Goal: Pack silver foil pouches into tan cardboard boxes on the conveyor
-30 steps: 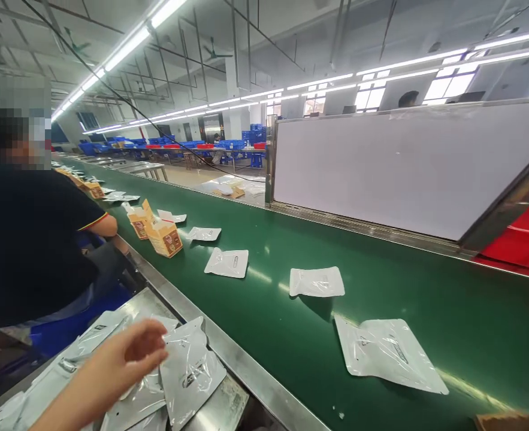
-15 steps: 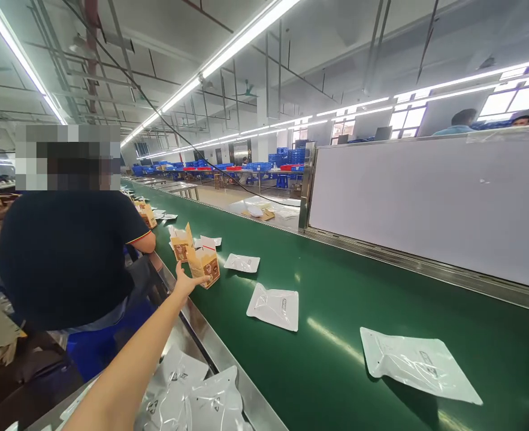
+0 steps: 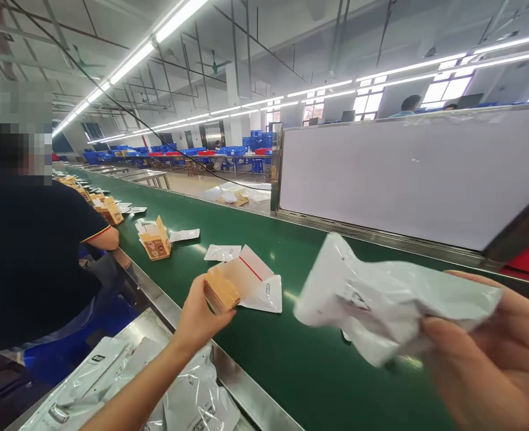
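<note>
My left hand point(image 3: 199, 314) is wrapped around a small brown cardboard box point(image 3: 221, 291), up over the green belt point(image 3: 264, 353). My right hand point(image 3: 493, 365) is pinching a shiny white pouch point(image 3: 390, 299), apart from the box. A second box point(image 3: 157, 242) sits open on the belt. More white pouches point(image 3: 111, 365) lie piled beside the belt.
</note>
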Tool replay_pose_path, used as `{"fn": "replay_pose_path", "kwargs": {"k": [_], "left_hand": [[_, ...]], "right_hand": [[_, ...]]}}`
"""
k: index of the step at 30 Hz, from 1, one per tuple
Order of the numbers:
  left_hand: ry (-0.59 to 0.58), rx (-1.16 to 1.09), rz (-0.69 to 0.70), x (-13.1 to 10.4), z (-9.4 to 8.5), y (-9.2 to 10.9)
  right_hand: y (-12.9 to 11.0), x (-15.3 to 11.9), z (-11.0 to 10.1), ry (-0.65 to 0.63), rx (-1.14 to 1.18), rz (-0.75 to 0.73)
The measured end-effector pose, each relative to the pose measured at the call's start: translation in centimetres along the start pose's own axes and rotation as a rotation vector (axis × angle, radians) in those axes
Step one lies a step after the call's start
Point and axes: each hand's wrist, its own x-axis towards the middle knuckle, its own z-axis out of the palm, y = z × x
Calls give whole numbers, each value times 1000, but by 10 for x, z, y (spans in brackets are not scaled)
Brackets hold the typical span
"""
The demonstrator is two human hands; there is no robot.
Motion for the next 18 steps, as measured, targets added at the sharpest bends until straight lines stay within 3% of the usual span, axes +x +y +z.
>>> {"fn": "replay_pose_path", "kwargs": {"k": [2, 3, 6, 8, 11, 14, 18], "left_hand": [[-49, 6, -5, -36, 8, 20], [-52, 5, -20, -51, 12, 27], [17, -13, -33, -82, 21, 37], [79, 10, 69, -93, 26, 40], [151, 140, 401, -104, 37, 44], [160, 193, 598, -116, 51, 50], [109, 185, 486, -132, 67, 54]], "right_hand": [[-12, -8, 17, 48, 68, -66], [-15, -11, 25, 7, 96, -148], [-19, -18, 34, -281, 34, -421], [-21, -21, 30, -428, -89, -566], [-26, -25, 21, -603, -248, -685], [-30, -26, 18, -886, -254, -519], [-22, -15, 14, -1401, -157, -10]]}}
